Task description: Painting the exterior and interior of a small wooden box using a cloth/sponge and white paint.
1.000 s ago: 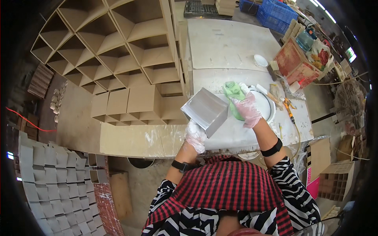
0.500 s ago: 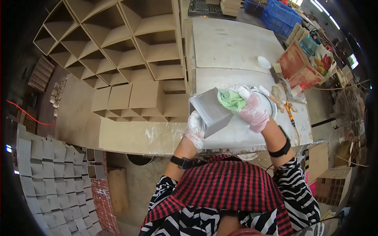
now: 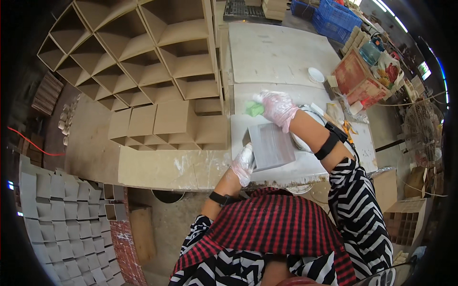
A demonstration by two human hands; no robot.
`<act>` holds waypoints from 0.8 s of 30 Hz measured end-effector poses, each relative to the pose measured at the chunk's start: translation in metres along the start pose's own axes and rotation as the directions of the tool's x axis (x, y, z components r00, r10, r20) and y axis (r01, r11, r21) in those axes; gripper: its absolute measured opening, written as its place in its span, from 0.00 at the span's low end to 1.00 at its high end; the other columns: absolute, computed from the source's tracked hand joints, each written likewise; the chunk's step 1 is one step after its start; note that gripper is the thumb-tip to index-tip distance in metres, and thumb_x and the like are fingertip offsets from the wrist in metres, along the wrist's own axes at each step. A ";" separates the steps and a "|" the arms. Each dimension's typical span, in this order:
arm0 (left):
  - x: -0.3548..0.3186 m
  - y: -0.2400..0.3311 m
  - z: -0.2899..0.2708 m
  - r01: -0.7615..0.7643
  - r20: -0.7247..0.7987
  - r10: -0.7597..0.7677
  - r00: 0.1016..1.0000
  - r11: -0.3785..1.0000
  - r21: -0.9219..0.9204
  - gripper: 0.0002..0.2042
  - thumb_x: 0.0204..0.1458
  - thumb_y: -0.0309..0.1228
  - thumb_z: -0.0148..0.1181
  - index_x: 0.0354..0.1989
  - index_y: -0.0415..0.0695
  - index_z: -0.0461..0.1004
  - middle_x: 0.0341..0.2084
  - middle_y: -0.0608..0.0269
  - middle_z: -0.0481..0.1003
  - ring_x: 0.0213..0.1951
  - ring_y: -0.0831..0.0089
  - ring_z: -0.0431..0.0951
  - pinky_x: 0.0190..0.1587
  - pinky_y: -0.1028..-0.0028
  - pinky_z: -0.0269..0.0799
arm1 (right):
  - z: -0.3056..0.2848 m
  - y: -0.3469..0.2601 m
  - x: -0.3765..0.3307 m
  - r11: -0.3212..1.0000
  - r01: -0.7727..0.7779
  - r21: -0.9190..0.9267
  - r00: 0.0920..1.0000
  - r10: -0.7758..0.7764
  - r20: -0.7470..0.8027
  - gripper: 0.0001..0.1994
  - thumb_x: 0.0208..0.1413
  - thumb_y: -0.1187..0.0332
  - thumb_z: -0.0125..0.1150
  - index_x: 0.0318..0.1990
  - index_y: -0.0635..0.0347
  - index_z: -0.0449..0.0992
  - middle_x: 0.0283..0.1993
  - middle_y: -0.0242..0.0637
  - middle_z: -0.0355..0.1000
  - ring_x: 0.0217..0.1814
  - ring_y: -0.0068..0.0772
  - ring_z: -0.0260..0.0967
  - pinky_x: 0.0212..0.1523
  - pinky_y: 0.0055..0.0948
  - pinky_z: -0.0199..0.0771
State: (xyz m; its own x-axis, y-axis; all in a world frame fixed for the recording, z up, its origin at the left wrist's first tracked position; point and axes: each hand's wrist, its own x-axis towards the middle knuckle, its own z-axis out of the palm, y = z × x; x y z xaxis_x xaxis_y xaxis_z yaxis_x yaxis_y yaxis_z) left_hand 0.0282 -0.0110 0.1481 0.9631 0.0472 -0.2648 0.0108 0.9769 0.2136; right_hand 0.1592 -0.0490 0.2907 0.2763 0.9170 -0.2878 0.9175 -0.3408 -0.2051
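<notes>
**Green cloth lifts off the grey block**

Since half a second ago, your right hand (image 3: 276,108) has carried the green cloth (image 3: 254,108) up and away from the grey block (image 3: 271,145), which now lies flatter on the surface (image 3: 281,57), its broad face turned up toward you. Earlier the cloth was pressed against the block's upper end; now it sits beyond the block's far edge, over the pale surface.

Your right hand wears a thin clear glove, and its fingers are closed around the green cloth, bunching it at the left side of the palm. A black band wraps that forearm near the wrist.

Your left hand (image 3: 243,164), also gloved, holds the grey block at its near-left corner, fingers curled on the block's edge. A dark watch sits on that wrist.

The grey block rests near the front of the surface, just right of a row of cardboard dividers (image 3: 162,124) that form open square cells. A larger honeycomb of the same brown cells (image 3: 129,52) spreads up and to the left.

Partly hidden behind your right forearm is a white round dish (image 3: 305,138). Farther back stands a small white bowl (image 3: 316,75). To the right are red boxes (image 3: 355,76), and blue crates (image 3: 334,16) sit at the far end. Stacks of grey square pieces (image 3: 57,219) lie on the floor at lower left.
</notes>
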 end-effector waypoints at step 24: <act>-0.004 0.011 -0.010 0.073 0.022 -0.073 0.997 0.997 0.009 0.16 0.56 0.35 0.40 0.47 0.39 0.67 0.42 0.54 0.71 0.42 0.63 0.74 0.43 0.64 0.73 | 0.055 0.016 -0.033 0.956 0.284 0.075 0.953 -0.273 -0.131 0.17 0.48 0.49 0.51 0.44 0.40 0.70 0.39 0.39 0.71 0.40 0.41 0.69 0.38 0.36 0.71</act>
State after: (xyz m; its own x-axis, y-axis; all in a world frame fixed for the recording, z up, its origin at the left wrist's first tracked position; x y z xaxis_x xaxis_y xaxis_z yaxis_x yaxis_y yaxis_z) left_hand 0.0220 0.0016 0.1423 0.9656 -0.0290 -0.2585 0.0835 0.9758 0.2023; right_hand 0.1490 -0.0956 0.2452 0.0506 0.9941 -0.0960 0.9339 -0.0812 -0.3481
